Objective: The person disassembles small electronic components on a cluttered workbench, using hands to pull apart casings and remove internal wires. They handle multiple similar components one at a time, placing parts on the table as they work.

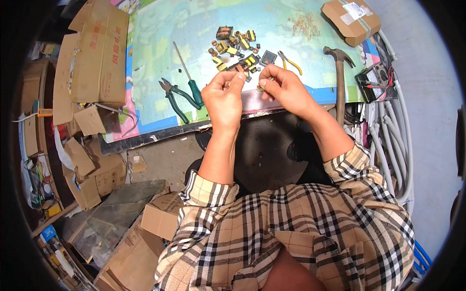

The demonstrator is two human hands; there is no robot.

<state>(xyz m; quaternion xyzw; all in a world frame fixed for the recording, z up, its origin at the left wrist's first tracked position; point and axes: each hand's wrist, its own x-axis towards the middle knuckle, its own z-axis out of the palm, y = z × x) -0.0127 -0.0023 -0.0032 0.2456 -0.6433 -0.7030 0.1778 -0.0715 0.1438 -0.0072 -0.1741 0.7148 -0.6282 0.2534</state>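
My left hand (224,97) is raised over the table's near edge, its thumb and forefinger pinched together. A bit of orange shows at those fingertips, but I cannot tell whether it is held or lies behind. Close to its right, my right hand (285,91) has its fingers curled in a pinch around a tiny dark piece (260,88) too small to name. Just beyond both hands lies a pile of small transformers and coils (223,47) with black cores, yellow tape and copper windings. A dark square part (268,58) sits at the pile's right side.
Left of my hands lie green-handled cutting pliers (172,99) and a screwdriver (187,72). Yellow-handled pliers (290,63), a claw hammer (340,77) and a multimeter (377,80) are on the right. Loose copper wire (305,25) lies farther back. Cardboard boxes (99,58) stand left.
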